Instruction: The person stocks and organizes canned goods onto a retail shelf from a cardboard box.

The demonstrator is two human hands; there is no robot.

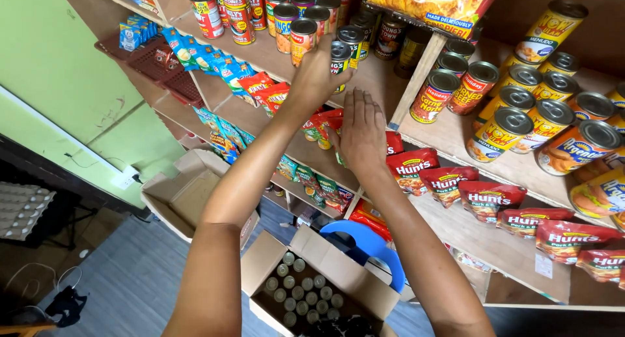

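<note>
Left hand on can at shelf edge, right hand flat just below.

Left hand (316, 76) grips a small can (340, 56) upright, long axis vertical, at the front of the can row on the wooden shelf (374, 83). Right hand (361, 132) is empty, fingers straight, palm toward the shelf lip, just under the can. Left is nearer. Open box (306, 291) of cans sits well below on the floor.

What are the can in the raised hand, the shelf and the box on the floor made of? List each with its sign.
Can in the left hand: metal, it seems, with a shiny ribbed lid and a printed label.
Shelf: bare wood or plywood, matt, with visible grain.
Box: brown cardboard, dull, with folded-out flaps.
</note>
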